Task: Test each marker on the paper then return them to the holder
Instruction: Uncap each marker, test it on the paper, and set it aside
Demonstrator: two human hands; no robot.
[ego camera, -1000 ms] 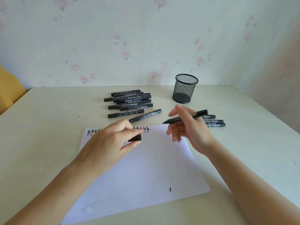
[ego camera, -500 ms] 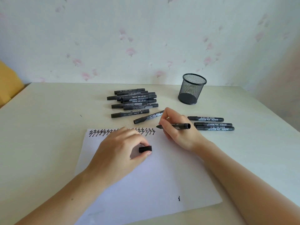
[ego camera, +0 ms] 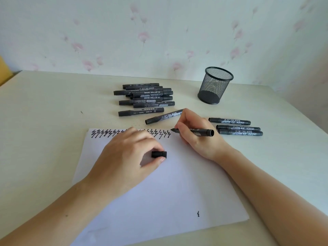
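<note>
So in that last second your right hand (ego camera: 198, 137) dropped the uncapped marker (ego camera: 193, 131) from mid-air down to the paper (ego camera: 177, 183), tip landing right at the end of the zigzag row (ego camera: 131, 134). It pinched the marker, while your left hand (ego camera: 127, 157) pinched the cap (ego camera: 158, 154) over the sheet. Looked like test time; the holder (ego camera: 215, 86), upper right on the table (ego camera: 44, 112), had nothing in it.

Black markers (ego camera: 144, 94), black mesh holder (ego camera: 214, 86), white paper (ego camera: 159, 201) with black zigzags (ego camera: 101, 134), cream worktop (ego camera: 44, 112), pink-flowered pale wallpaper (ego camera: 142, 36).
</note>
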